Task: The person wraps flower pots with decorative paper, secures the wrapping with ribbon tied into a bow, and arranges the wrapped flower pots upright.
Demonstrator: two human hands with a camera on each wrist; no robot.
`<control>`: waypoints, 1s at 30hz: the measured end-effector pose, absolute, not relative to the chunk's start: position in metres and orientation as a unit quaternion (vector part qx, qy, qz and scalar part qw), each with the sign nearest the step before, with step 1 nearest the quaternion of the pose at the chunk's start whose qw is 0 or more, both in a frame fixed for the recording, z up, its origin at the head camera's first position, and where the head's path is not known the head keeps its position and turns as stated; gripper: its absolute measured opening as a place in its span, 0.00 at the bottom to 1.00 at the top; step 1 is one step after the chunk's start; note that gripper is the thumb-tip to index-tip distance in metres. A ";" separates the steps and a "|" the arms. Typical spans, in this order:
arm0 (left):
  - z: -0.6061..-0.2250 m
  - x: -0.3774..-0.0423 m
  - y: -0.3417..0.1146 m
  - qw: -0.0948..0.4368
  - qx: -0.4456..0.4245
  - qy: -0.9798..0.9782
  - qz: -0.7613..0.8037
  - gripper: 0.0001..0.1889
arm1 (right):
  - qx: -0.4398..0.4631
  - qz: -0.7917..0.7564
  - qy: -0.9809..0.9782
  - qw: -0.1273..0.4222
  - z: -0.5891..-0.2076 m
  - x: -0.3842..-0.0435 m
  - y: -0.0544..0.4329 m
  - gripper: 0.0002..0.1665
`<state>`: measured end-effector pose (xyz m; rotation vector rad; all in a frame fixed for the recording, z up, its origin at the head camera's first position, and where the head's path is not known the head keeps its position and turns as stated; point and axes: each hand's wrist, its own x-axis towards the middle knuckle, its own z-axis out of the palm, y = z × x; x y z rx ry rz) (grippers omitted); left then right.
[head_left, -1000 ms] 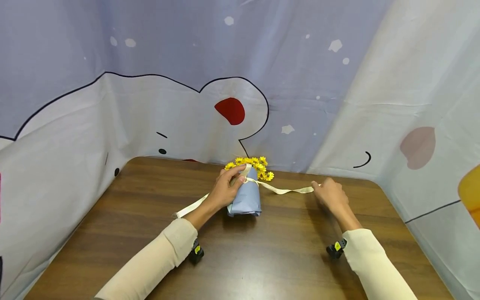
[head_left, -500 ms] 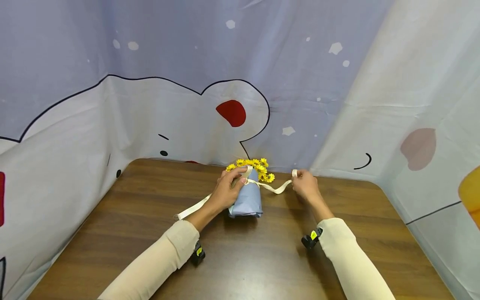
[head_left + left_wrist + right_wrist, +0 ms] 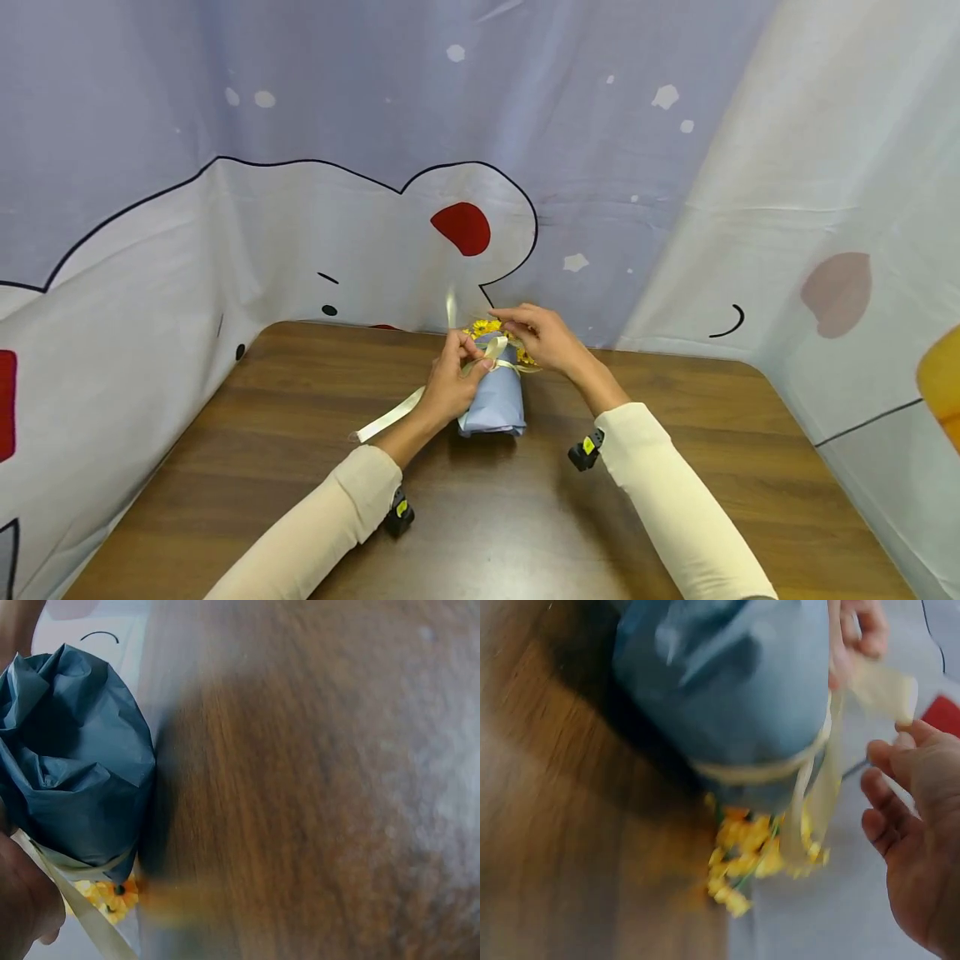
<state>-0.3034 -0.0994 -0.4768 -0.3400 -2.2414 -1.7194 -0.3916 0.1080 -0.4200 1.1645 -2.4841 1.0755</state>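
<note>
A bouquet of yellow flowers (image 3: 487, 327) lies on the table in blue-grey wrapping paper (image 3: 493, 404), its flower end away from me. Cream ribbon (image 3: 757, 771) circles the wrap. My left hand (image 3: 452, 379) pinches a standing ribbon loop (image 3: 496, 347) between thumb and fingers at the wrap's left side. Just above that loop is my right hand (image 3: 546, 340), its index finger extended and its thumb beneath. In the right wrist view its fingertips (image 3: 905, 729) come close to the loop's edge; blur hides whether they touch. One blurred ribbon end (image 3: 451, 308) stands up above the left hand.
Another ribbon tail (image 3: 390, 417) trails leftward over the brown wooden table (image 3: 480, 517). A printed cloth backdrop (image 3: 360, 233) rises behind the table's far edge and along the sides. Each wrist carries a small black camera (image 3: 585, 450).
My right hand has come left from the table's right side to above the wrap, bringing the ribbon across; its end now flicks up beyond my left hand. My left hand keeps pinching the loop.
</note>
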 end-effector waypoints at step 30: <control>-0.474 -0.303 -0.099 0.166 -0.098 -0.805 -0.561 0.13 | 0.249 0.435 -0.862 0.074 -0.446 -0.367 0.132 0.21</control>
